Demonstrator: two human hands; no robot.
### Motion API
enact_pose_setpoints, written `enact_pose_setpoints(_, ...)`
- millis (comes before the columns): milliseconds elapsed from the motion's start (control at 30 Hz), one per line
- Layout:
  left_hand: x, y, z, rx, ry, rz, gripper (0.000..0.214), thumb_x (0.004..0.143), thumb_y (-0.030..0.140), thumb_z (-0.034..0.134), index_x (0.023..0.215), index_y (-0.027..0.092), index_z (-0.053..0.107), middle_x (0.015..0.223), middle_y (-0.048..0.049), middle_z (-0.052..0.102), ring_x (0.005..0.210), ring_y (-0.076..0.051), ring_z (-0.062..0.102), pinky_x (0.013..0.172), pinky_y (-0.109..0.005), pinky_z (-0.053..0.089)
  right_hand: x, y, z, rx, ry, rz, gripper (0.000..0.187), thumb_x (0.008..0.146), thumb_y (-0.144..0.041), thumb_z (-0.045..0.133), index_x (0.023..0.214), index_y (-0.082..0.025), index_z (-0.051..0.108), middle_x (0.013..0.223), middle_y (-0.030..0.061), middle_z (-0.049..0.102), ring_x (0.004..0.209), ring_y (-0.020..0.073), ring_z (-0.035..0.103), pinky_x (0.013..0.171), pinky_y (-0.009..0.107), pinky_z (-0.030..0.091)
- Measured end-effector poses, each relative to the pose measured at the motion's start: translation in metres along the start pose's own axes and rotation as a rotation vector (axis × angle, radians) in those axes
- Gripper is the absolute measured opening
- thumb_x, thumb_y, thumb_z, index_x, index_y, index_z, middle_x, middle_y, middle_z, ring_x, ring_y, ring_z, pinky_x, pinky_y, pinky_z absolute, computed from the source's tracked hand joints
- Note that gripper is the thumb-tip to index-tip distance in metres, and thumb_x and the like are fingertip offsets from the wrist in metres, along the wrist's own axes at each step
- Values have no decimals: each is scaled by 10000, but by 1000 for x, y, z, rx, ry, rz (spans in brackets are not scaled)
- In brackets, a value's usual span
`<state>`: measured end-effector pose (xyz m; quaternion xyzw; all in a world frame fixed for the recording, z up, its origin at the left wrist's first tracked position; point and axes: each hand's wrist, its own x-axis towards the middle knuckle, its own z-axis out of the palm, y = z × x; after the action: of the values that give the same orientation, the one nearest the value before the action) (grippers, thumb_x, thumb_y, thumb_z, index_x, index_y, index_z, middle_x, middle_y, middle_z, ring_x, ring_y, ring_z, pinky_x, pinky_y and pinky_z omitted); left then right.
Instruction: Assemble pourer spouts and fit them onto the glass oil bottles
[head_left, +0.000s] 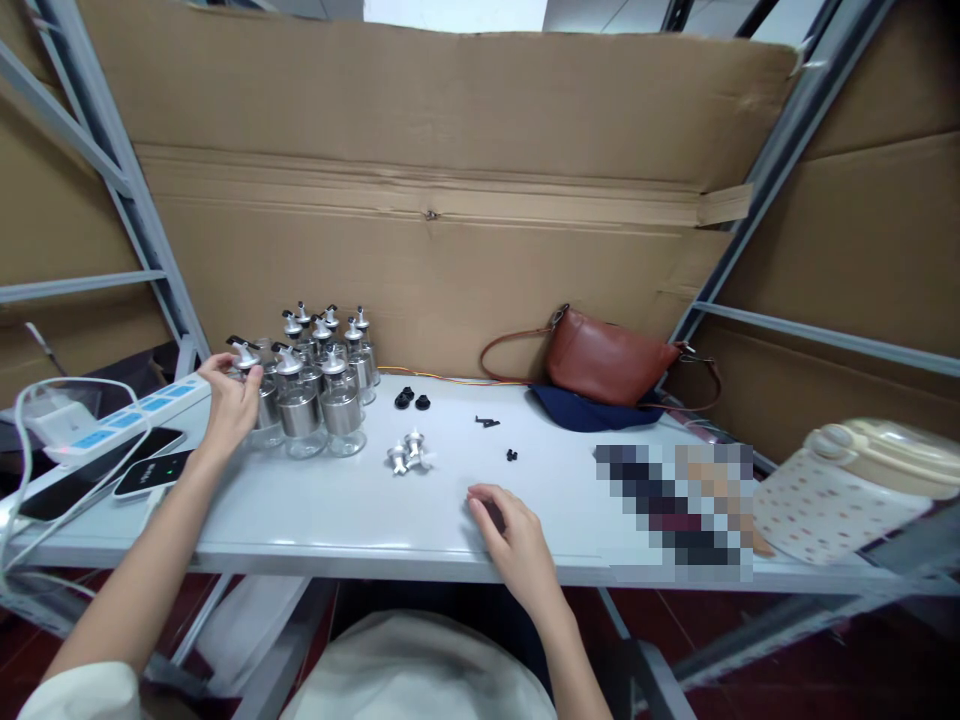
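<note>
My left hand (231, 400) is closed around the neck of a glass oil bottle (266, 418) with a metal band and a pour spout, at the left end of a group of similar bottles. The bottle stands upright on the table. Its fellows, such as the front bottle (301, 412), all carry metal spouts with black flip caps. My right hand (516, 540) rests near the table's front edge, fingers loosely bent and thumb apart, with nothing visible in it. Between my hands lie several loose silver spouts (409, 455). Black stoppers (405, 397), thin black pieces (487, 422) and tiny black parts (511, 455) lie farther back.
A power strip (142, 408), phone (97, 475), white-cased device (154, 473) and looping cables are at the left. A brown bag (611, 355) sits on a navy cap (592, 410) at the back right. A dotted container (832, 505) stands far right. Cardboard (450, 280) walls the back.
</note>
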<state>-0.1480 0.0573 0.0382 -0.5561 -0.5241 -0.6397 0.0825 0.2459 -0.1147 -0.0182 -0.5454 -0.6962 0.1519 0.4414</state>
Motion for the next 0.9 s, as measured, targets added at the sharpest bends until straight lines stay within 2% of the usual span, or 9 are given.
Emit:
enact_pose_setpoints(100, -5, 38, 1, -51, 320, 148, 423, 711, 55, 577, 979, 186, 278, 1112, -93, 355, 1018, -168, 438, 740, -280, 436, 0, -1, 0, -3, 1, -3, 206, 901, -304, 445, 940, -206, 622, 936, 68, 690, 889, 217, 639, 813, 354, 499)
enact_pose_setpoints(167, -17, 76, 7, -129, 357, 322, 369, 742, 65, 536, 988, 185, 288, 1093, -88, 385, 958, -153, 475, 720, -281, 435, 0, -1, 1, -8, 1, -6, 207, 900, -300, 447, 940, -202, 625, 936, 67, 691, 891, 215, 639, 817, 354, 499)
enact_pose_setpoints(233, -35, 116, 19, -247, 136, 507, 316, 771, 94, 523, 963, 205, 299, 971, -43, 452, 841, -139, 516, 683, -278, 445, 0, 0, 1, -10, 4, -8, 206, 900, -295, 448, 938, -201, 627, 934, 66, 692, 891, 212, 641, 817, 350, 501)
enact_pose_setpoints(367, -78, 171, 54, -311, -634, 747, 225, 857, 104, 412, 1037, 222, 348, 930, -33, 568, 846, -138, 577, 732, -281, 475, 0, 1, 0, -2, 19, -25, 205, 902, -284, 442, 937, -204, 628, 922, 68, 695, 875, 206, 642, 799, 336, 503)
enact_pose_setpoints(400, -86, 176, 64, -273, -776, 783, 229, 864, 96, 379, 1057, 218, 371, 955, -42, 588, 862, -140, 583, 749, -284, 471, 0, 1, -1, 0, 22, -31, 206, 904, -282, 439, 938, -204, 626, 916, 68, 695, 869, 205, 642, 794, 334, 503)
enact_pose_setpoints(467, -100, 178, 81, -212, -934, 860, 273, 847, 54, 317, 1058, 197, 415, 983, -63, 612, 890, -153, 589, 784, -305, 453, 0, 2, -1, -4, 22, -37, 211, 907, -279, 430, 941, -204, 624, 903, 65, 694, 857, 203, 643, 785, 330, 500)
enact_pose_setpoints(633, -112, 164, 91, -135, -1135, 961, 338, 693, 37, 390, 1001, 154, 469, 1027, -109, 606, 959, -216, 557, 859, -371, 403, 0, 3, 0, -30, 49, -30, 225, 910, -279, 417, 938, -207, 628, 901, 68, 693, 848, 205, 641, 776, 328, 493)
enact_pose_setpoints(733, -110, 159, 85, -71, -1185, 930, 328, 633, 50, 424, 936, 164, 477, 1018, -105, 590, 956, -231, 534, 856, -373, 390, 0, 2, 0, -37, 56, -25, 224, 907, -285, 421, 932, -206, 629, 898, 70, 693, 848, 208, 642, 778, 327, 494)
enact_pose_setpoints(900, -108, 158, 86, -9, -1189, 927, 251, 647, 24, 412, 836, 170, 487, 881, -64, 582, 834, -199, 532, 833, -345, 388, 0, 1, 0, -19, 44, -18, 200, 895, -290, 451, 929, -200, 626, 889, 70, 692, 834, 204, 644, 775, 323, 499)
